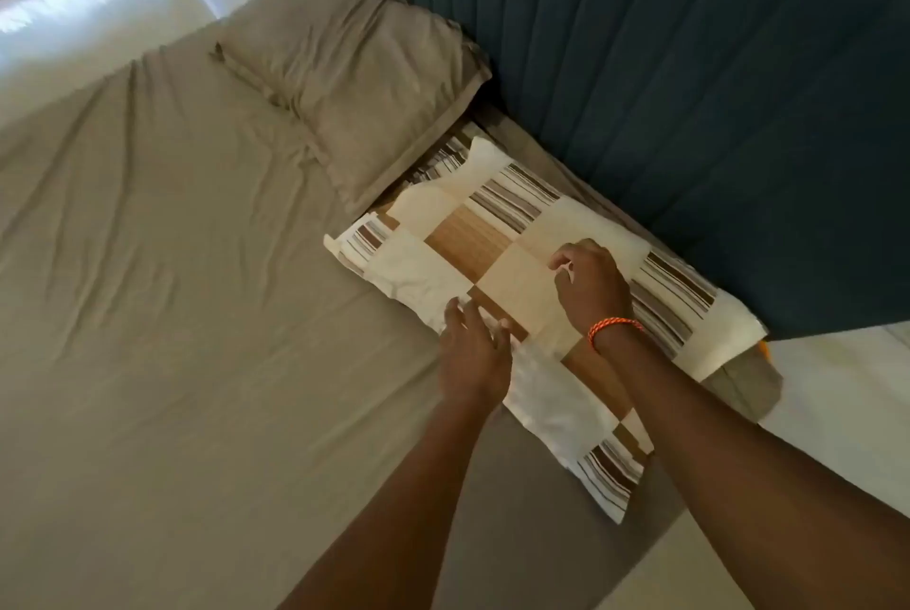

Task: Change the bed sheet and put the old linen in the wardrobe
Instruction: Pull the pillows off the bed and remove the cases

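1. Standing at the head end of the bed, the person reaches both hands onto a patchwork pillow (517, 274) that lies on the taupe sheet (197, 314), close beside the blue padded headboard (689, 67).
2. The left hand (472, 353) rests with fingers spread and fairly straight on the pillow's near white edge, gripping nothing.
3. The right hand (591, 284), with an orange bracelet (615, 326) at the wrist, has its fingers curled down on the middle of the pillow; whether it pinches the fabric cannot be told.
4. The sheet already covers the mattress, with creases across it, and a second pillow (344, 82) wears a matching taupe case, so the sheet change looks largely done.
5. The patchwork case, in cream, tan and brown-striped squares, does not match; it probably still needs swapping.
6. No wardrobe or pile of old linen shows, so storing appears to be left.
7. The patchwork pillow looks flat and soft, one end tucked under the taupe pillow.
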Motion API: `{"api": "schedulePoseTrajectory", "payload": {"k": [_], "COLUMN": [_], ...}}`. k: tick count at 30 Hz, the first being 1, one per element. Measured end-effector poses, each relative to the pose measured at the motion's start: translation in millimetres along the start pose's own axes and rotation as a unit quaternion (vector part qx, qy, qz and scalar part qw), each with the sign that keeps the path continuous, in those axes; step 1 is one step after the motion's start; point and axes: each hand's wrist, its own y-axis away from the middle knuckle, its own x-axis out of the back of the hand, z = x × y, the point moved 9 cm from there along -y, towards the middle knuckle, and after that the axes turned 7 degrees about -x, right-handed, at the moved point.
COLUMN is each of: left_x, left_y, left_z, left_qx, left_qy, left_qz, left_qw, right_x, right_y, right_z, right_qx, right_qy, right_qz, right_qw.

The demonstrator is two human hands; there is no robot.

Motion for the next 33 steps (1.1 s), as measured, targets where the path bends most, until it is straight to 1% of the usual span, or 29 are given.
{"api": "schedulePoseTrajectory", "payload": {"k": [1,2,3,5,7,9,11,13,15,16,18,19,21,23,24,26,28,31,33], "left_x": [-11.2,-21.6,-30.6,-45.7,-56.3,-66.3,-73.4,-78.0,-84.8,-82.5,-75.7,-70.6,-60.1,-49.7,-43.3,-30.0,-10.4,35.9,75.8], "left_y": [-9.2,-18.1,-22.0,-28.8,-31.1,-34.3,-37.0,-37.8,-38.0,-35.9,-38.0,-37.2,-26.6,-10.1,-0.1,23.0,47.9,88.1,111.0], "left_z": [-9.2,-18.6,-24.5,-33.4,-44.4,-57.2,-70.4,-75.3,-77.2,-76.9,-72.2,-69.1,-67.9,-72.9,-76.6,-89.1,-102.6,-134.7,-157.0], "left_qx": [0.041,0.094,0.127,0.192,0.251,0.304,0.362,0.393,0.404,0.406,0.376,0.356,0.339,0.335,0.330,0.322,0.316,0.313,0.291], "left_qy": [0.038,0.089,0.139,0.244,0.332,0.372,0.372,0.399,0.456,0.470,0.504,0.518,0.532,0.522,0.521,0.518,0.526,0.542,0.536], "left_qz": [0.011,0.019,0.030,0.070,0.110,0.135,0.153,0.163,0.170,0.173,0.160,0.152,0.155,0.172,0.180,0.195,0.217,0.249,0.268], "left_qw": [0.998,0.991,0.982,0.948,0.902,0.867,0.841,0.812,0.775,0.765,0.761,0.762,0.760,0.765,0.767,0.768,0.759,0.739,0.746], "right_x": [-6.0,-11.2,-18.6,-32.9,-43.4,-50.8,-57.8,-61.6,-63.6,-63.8,-60.8,-60.6,-61.7,-63.3,-64.2,-65.3,-64.9,-73.5,-79.0], "right_y": [-11.4,-22.1,-30.2,-45.9,-60.3,-74.4,-87.9,-97.4,-104.2,-108.5,-117.9,-119.7,-115.1,-103.7,-94.5,-68.2,-38.6,16.6,55.9], "right_z": [7.7,15.7,22.3,32.3,47.6,64.8,81.0,92.9,100.5,102.4,98.5,93.4,79.4,68.7,62.8,42.1,12.1,-37.7,-71.6], "right_qx": [0.001,-0.007,-0.007,0.001,-0.008,-0.046,-0.077,-0.090,-0.093,-0.100,-0.131,-0.144,-0.158,-0.166,-0.172,-0.168,-0.136,-0.083,-0.064], "right_qy": [0.015,0.033,0.055,0.103,0.163,0.214,0.259,0.271,0.248,0.217,0.096,0.053,0.019,-0.003,-0.014,-0.075,-0.133,-0.170,-0.198], "right_qz": [0.001,-0.003,-0.009,-0.020,-0.026,-0.058,-0.104,-0.141,-0.161,-0.171,-0.213,-0.241,-0.292,-0.318,-0.323,-0.329,-0.331,-0.310,-0.287], "right_qw": [1.000,0.999,0.998,0.994,0.986,0.974,0.957,0.948,0.951,0.956,0.964,0.958,0.943,0.934,0.931,0.926,0.924,0.932,0.935]}}
